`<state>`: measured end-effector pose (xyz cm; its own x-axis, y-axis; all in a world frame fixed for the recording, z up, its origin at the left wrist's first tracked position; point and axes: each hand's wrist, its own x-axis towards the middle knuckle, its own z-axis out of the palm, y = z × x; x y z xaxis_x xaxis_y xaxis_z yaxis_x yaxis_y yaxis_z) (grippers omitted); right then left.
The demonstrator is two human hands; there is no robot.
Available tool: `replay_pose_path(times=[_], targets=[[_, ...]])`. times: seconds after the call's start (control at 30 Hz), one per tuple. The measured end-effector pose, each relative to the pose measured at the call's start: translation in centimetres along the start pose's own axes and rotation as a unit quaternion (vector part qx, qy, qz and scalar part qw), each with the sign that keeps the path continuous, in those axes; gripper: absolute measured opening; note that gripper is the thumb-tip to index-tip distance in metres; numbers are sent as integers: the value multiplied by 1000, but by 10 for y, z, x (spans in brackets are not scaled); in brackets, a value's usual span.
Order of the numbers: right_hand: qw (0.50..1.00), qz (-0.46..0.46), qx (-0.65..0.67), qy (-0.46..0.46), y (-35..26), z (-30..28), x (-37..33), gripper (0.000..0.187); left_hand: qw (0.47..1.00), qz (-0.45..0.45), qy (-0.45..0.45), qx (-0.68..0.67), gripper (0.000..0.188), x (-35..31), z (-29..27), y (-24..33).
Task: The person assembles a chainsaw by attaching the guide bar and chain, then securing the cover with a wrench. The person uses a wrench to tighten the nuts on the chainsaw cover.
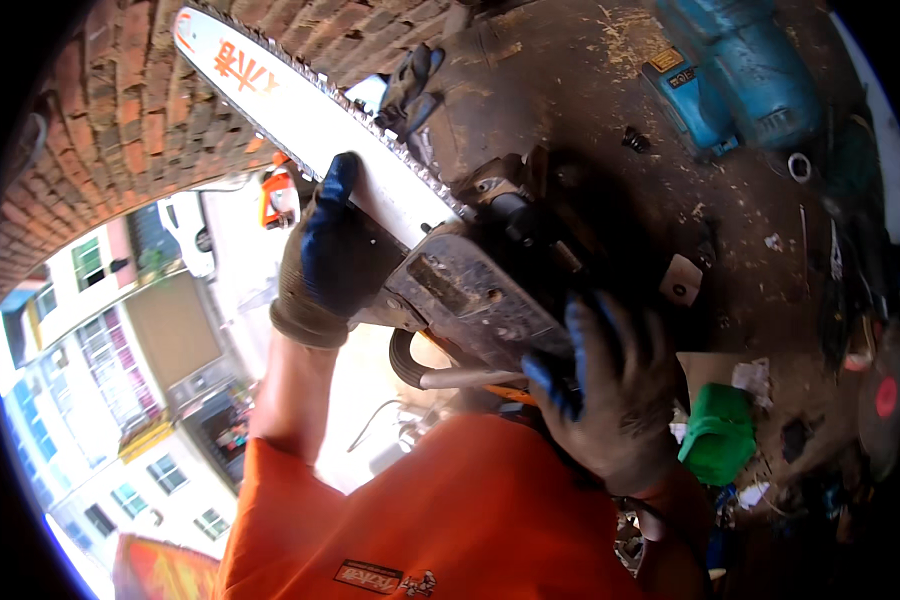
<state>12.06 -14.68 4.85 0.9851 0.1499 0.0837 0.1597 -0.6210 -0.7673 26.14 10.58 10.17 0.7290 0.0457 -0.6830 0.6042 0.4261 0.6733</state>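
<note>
A chainsaw (485,295) lies tilted across the view, its long white guide bar (300,125) pointing to the upper left with the chain along its edge. The grey body cover looks scuffed and dirty. My left hand (335,255), in a brown and blue work glove, grips the saw where bar and body meet, thumb against the bar. At the rear end of the body my gloved right hand (615,390) has its fingers bent over the casing. Below the body a black curved handle (405,358) sticks out. The saw's underside is hidden.
A dirty workbench (580,80) bears a teal power tool (760,85), a metal ring (799,167) and a green container (720,435). Dark gloves (410,90) lie beyond the bar. A disc (885,395) stands far right. A brick wall (120,130) rises at upper left.
</note>
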Motion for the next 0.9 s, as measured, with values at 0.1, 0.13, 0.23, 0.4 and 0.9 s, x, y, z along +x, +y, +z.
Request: replay_pose_path(times=[0.1,0.13,0.23,0.4,0.9], targets=[[999,1,14,-34,1,-9,9,65,758,255,112,589,32,-18,9,-17],[999,-2,29,-46,3,-10,11,64,632,299,144,700,29,-17,3,-17],[995,-4,57,-83,8,-12,12,61,521,294,205,774,21,-8,-18,-22],[993,-7,100,-67,7,-4,4,50,751,283,188,566,34,-16,-51,-19],[991,-20,134,1,9,7,-6,21,466,243,139,839,34,-40,-33,-22]])
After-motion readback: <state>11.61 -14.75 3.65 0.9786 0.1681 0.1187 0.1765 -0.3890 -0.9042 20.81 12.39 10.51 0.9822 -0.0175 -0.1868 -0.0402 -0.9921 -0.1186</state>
